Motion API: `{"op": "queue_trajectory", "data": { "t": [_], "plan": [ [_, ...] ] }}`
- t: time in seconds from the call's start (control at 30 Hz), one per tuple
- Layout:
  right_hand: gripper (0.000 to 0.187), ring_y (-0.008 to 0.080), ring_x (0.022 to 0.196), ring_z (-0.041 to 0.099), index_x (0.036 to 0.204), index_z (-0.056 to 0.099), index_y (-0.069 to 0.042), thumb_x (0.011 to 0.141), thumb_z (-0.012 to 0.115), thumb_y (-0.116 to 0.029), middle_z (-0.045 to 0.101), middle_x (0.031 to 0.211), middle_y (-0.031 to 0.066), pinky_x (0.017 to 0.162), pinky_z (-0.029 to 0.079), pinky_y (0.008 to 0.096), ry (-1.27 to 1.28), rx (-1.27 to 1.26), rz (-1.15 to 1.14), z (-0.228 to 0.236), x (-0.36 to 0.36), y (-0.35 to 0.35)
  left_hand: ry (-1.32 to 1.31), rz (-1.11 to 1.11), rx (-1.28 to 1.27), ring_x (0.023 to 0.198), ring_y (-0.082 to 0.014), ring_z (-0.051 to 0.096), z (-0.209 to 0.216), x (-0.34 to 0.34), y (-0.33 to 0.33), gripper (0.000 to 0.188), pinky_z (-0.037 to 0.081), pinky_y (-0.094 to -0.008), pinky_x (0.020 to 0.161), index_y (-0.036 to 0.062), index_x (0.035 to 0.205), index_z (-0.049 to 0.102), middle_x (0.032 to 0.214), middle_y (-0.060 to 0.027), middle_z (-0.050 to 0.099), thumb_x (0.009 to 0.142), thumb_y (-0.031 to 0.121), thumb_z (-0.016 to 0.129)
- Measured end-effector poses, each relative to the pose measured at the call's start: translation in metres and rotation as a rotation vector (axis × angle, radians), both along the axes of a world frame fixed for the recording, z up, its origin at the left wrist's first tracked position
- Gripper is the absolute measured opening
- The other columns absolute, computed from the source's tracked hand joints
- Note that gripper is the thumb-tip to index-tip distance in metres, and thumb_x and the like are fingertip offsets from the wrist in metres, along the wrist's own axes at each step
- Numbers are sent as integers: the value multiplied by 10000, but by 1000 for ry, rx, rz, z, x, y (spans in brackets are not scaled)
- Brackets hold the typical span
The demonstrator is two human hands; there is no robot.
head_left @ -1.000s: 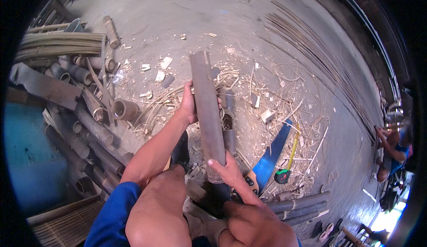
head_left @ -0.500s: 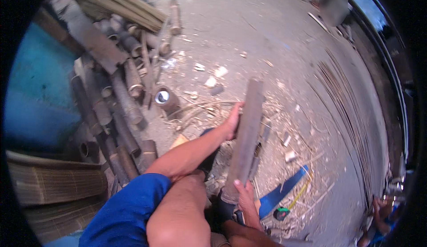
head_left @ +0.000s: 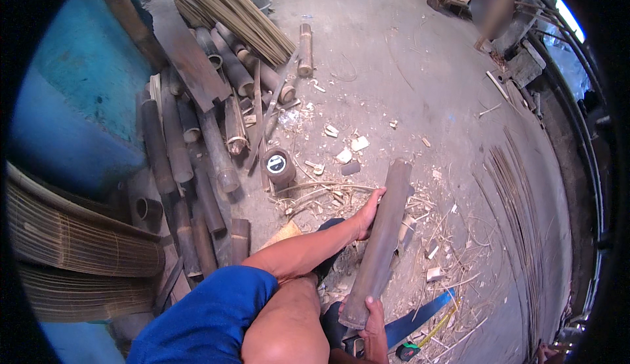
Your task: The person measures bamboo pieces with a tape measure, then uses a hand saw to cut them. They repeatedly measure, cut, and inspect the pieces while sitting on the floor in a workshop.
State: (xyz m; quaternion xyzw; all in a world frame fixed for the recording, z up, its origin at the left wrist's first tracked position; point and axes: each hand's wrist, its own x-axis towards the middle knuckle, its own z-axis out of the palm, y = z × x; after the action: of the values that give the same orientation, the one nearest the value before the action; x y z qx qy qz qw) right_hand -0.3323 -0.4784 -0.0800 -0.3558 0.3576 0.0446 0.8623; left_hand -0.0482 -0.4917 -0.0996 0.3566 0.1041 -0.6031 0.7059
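Note:
I hold a long grey-brown bamboo section with both hands, over a floor strewn with chips. My left hand presses against its left side near the middle. My right hand grips its near, lower end beside my bare knee. The far end of the section points away from me and slightly right. My left arm comes out of a blue sleeve.
A pile of bamboo tubes lies at left against a blue wall, with a short cut ring beside it. Thin strip bundles lie at top and right. A woven mat, blue strap and tape measure lie nearby.
The view has swung left toward the tube pile. The bamboo section stays in both hands and now sits lower right in view, its far end leaning right.

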Motion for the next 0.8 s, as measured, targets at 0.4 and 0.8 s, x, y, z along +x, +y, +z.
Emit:
{"op": "queue_trajectory", "data": {
  "t": [0.4,0.8],
  "plan": [
    [633,301,838,731,1286,548,59,875,712,-393,702,1002,186,760,613,413,-49,-135,97,27,28,-10,-51,195,-188,774,-257,690,22,28,17,866,574,-418,742,62,1114,679,902,-125,710,862,844,406],
    [629,195,954,640,1296,606,43,869,760,-392,689,1134,133,873,522,344,-85,-707,479,104,101,4,-210,408,-212,836,-238,706,93,-23,132,677,590,-399,773,51,1175,606,959,-136,705,913,675,586]
  ]
}}
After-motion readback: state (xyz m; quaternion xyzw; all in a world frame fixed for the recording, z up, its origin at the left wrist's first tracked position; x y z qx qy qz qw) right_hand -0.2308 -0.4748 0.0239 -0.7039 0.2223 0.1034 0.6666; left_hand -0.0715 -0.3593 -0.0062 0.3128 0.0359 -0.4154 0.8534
